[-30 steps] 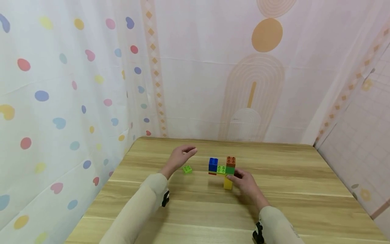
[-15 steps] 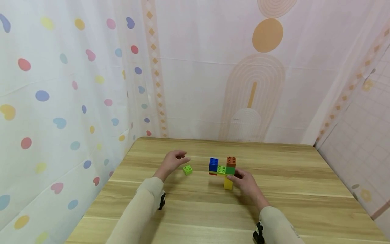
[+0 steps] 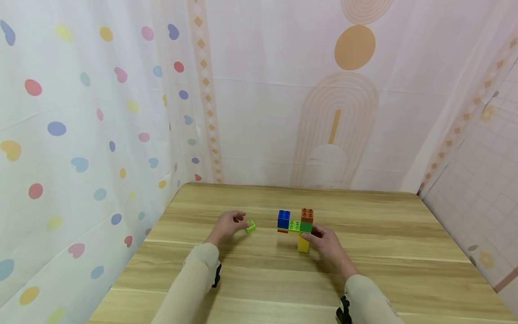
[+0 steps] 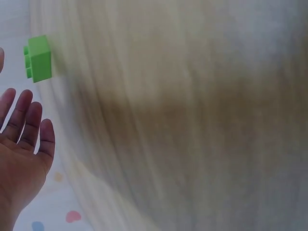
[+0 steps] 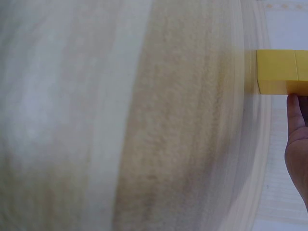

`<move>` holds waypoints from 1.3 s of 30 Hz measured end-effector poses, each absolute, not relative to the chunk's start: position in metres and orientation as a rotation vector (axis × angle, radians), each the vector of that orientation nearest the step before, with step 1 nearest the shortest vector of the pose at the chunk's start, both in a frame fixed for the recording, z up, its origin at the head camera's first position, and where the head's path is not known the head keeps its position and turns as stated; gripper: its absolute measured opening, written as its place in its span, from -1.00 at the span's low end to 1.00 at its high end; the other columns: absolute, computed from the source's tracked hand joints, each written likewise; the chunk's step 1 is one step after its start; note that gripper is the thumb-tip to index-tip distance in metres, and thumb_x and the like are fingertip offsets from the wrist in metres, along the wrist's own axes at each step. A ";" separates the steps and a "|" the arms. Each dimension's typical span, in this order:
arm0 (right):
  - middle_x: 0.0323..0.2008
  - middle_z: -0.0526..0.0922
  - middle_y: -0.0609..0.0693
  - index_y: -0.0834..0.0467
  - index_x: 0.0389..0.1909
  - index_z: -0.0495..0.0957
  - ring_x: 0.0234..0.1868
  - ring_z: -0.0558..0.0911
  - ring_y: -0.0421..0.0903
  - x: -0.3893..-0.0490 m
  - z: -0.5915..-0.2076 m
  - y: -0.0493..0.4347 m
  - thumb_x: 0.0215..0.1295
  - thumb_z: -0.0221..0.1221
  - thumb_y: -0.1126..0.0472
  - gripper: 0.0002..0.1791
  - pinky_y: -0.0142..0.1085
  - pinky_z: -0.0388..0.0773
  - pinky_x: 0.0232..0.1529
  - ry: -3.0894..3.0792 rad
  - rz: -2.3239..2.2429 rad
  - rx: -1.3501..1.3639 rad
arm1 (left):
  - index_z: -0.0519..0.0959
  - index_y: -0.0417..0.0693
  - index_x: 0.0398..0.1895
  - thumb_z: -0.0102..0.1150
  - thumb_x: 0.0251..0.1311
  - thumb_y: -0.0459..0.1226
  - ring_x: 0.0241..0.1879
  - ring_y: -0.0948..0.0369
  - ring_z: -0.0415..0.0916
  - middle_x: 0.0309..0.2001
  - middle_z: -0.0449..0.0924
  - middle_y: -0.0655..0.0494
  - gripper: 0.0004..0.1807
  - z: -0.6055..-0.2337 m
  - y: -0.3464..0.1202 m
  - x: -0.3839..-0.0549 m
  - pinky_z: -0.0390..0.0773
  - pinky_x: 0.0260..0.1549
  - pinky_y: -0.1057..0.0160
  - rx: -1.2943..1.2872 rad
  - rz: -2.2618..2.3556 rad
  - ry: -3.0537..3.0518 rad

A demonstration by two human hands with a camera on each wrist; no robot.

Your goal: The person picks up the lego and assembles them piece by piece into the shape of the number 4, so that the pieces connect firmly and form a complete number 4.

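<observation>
A loose lime-green toy brick (image 3: 251,226) lies on the table, with my left hand (image 3: 228,226) just to its left. The fingers of this hand are spread around a gap, and in the left wrist view the green brick (image 4: 39,58) stands apart from the fingertips. Right of centre stands a toy-brick structure (image 3: 306,226): a yellow column, a lime-green bridge, a green and a brown brick stacked on the right, and a blue brick over red on the left. My right hand (image 3: 327,245) grips it from the right, thumb near the top of the yellow column (image 5: 279,72).
The wooden table (image 3: 259,288) extends on all sides of the bricks. A patterned curtain (image 3: 259,112) hangs behind its far edge, and a dotted curtain (image 3: 93,148) hangs along the left.
My left hand has moved down and toward the loose green brick, covering part of its left side in the head view. The right hand and the brick structure have stayed in place.
</observation>
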State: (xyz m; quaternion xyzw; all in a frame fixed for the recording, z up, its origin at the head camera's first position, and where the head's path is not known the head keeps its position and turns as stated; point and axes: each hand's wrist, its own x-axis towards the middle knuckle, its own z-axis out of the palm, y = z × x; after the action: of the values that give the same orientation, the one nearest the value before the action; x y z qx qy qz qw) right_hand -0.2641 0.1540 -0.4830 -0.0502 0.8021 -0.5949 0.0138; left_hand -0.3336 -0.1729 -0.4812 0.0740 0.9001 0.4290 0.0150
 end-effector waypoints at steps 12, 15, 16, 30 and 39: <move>-0.03 0.67 0.02 0.18 0.10 0.63 -0.05 0.56 -0.08 -0.264 -0.483 0.155 0.36 0.27 0.07 -0.62 -0.12 0.48 0.09 2.493 -1.853 -0.169 | 0.57 -0.32 0.14 0.40 0.18 -0.22 -0.10 0.07 0.54 -0.11 0.62 -0.03 -0.49 -0.492 -0.171 -0.332 0.53 -0.06 0.03 0.236 1.295 2.825; -0.03 0.67 0.02 0.17 0.11 0.62 -0.05 0.56 -0.08 -0.263 -0.483 0.154 0.36 0.27 0.08 -0.61 -0.15 0.49 0.08 2.489 -1.850 -0.165 | 0.58 -0.29 0.12 0.42 0.16 -0.22 -0.10 0.09 0.54 -0.12 0.63 -0.02 -0.50 -0.492 -0.170 -0.331 0.53 -0.05 0.04 0.204 1.299 2.818; -0.02 0.67 0.02 0.17 0.11 0.62 -0.05 0.56 -0.08 -0.263 -0.483 0.154 0.36 0.26 0.08 -0.62 -0.16 0.49 0.07 2.486 -1.850 -0.166 | 0.59 -0.29 0.11 0.42 0.16 -0.22 -0.11 0.10 0.54 -0.12 0.63 -0.01 -0.51 -0.493 -0.169 -0.331 0.53 -0.05 0.04 0.199 1.297 2.821; -0.03 0.67 0.00 0.18 0.12 0.62 -0.06 0.56 -0.08 -0.263 -0.484 0.154 0.36 0.27 0.10 -0.61 -0.11 0.50 0.07 2.490 -1.876 -0.146 | 0.70 -0.23 -0.18 0.48 0.04 -0.37 -0.29 0.19 0.50 -0.30 0.64 0.09 -0.75 -0.494 -0.162 -0.332 0.52 -0.23 0.16 0.228 1.268 2.876; -0.02 0.67 0.01 0.17 0.12 0.62 -0.05 0.56 -0.08 -0.263 -0.483 0.153 0.36 0.26 0.09 -0.62 -0.09 0.49 0.10 2.497 -1.863 -0.151 | 0.66 -0.26 -0.12 0.39 0.12 -0.37 -0.26 0.16 0.51 -0.27 0.62 0.05 -0.74 -0.484 -0.166 -0.332 0.53 -0.24 0.19 0.183 1.329 2.814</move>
State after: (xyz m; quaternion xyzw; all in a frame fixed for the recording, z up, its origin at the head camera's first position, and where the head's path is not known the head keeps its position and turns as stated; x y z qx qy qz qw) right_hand -0.2625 0.1534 -0.4825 -0.0484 0.8005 -0.5972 0.0113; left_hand -0.3324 -0.1662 -0.4840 0.0588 0.9026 0.4264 0.0120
